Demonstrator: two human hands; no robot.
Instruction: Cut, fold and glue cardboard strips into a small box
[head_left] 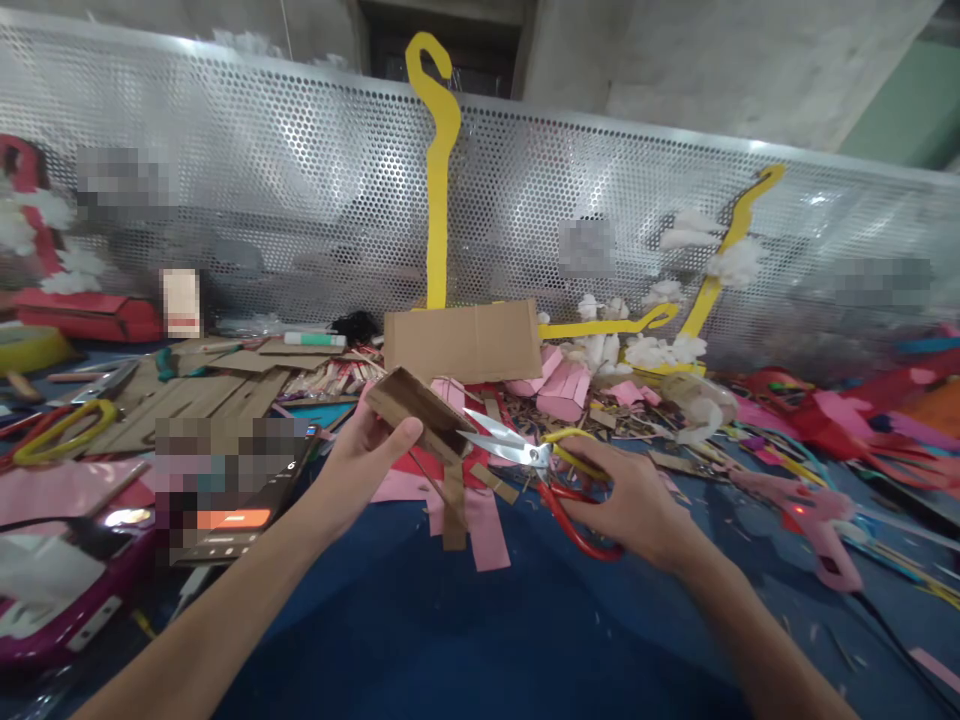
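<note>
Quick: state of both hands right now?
Left hand: closed, holding a folded cardboard piece.
Right hand: closed around the scissors, blades apart.

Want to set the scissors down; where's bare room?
Mostly bare: the blue tabletop between the left forearm and right forearm, bordered by pink strips ahead. Crowded: beyond the scissors, around the phone at left and pink glue gun at right.

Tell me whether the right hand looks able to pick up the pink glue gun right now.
Probably not as is: the right hand holds scissors, though the pink glue gun lies mostly uncovered to its right.
</note>
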